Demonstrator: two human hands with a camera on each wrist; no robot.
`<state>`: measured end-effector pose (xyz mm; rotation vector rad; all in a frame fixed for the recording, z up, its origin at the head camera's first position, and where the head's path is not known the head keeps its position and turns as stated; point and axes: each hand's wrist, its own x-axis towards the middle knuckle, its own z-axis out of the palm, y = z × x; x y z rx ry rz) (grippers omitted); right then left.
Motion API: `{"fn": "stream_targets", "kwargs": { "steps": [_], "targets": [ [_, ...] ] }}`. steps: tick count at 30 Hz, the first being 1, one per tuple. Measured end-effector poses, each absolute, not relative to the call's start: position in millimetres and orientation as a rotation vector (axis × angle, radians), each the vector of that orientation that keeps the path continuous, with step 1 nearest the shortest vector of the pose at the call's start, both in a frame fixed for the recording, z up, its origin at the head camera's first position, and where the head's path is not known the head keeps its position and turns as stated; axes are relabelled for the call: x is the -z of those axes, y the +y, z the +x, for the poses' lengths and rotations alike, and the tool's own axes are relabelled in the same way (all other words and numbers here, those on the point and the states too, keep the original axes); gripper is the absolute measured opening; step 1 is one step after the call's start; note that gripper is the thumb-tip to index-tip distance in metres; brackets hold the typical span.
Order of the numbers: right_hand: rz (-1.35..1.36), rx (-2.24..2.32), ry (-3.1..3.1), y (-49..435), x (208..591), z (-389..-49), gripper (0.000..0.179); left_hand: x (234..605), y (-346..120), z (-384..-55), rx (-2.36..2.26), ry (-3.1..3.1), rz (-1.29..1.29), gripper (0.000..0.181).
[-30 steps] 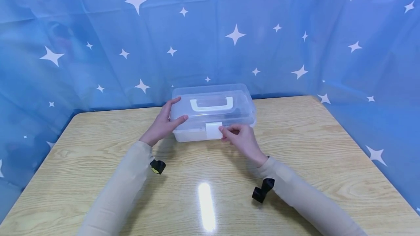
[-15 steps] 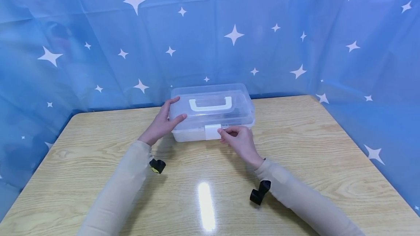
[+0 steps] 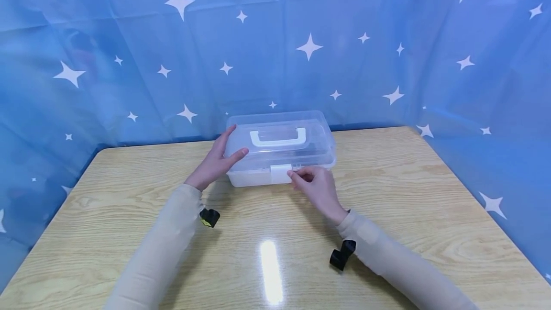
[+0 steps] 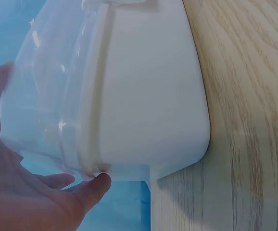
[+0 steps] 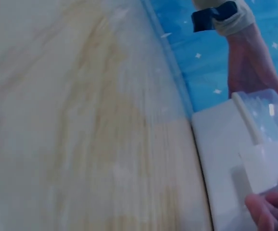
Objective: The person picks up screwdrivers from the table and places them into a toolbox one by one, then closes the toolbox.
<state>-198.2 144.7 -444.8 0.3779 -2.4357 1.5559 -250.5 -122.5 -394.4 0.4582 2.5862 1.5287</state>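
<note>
A clear-lidded plastic box (image 3: 247, 178) with a translucent white body sits at the table's far edge, its lid (image 3: 280, 154) down. On top lies a white carrying handle (image 3: 279, 143). My left hand (image 3: 213, 162) rests spread across the box's left end, thumb on the lid; in the left wrist view its fingertips (image 4: 100, 185) touch the lid's rim. With thumb and index finger my right hand (image 3: 318, 188) pinches the right edge of the white front latch (image 3: 280, 174). The latch (image 5: 263, 166) lies against the box front in the right wrist view.
The wood-grain table (image 3: 150, 181) spreads around and in front of the box. A blue curtain with white stars (image 3: 258, 37) hangs just behind it. A bright light reflection (image 3: 271, 271) shows on the near tabletop.
My right hand has lowered slightly, and the latch's top edge has come down a little with it. My left hand and the box stay in place.
</note>
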Motion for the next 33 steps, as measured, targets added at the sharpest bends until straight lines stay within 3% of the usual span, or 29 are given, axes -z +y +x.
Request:
{"fn": "stream_targets", "kwargs": {
  "steps": [10,16,21,33],
  "targets": [
    [0.527,-1.216,-2.45,144,441,-193,0.013,379,-123,-241,-1.51,2.538,0.491,0.083],
    [0.504,-1.217,-2.545,143,436,-197,0.026,362,-118,-226,-1.529,2.502,0.472,0.08],
    [0.385,-1.261,-2.731,143,430,-201,0.05,367,-118,-230,-1.526,2.507,0.466,0.081],
    [0.105,-2.026,-2.912,146,417,-213,0.067,397,-125,-252,-1.544,2.524,0.47,0.086]
  ]
}}
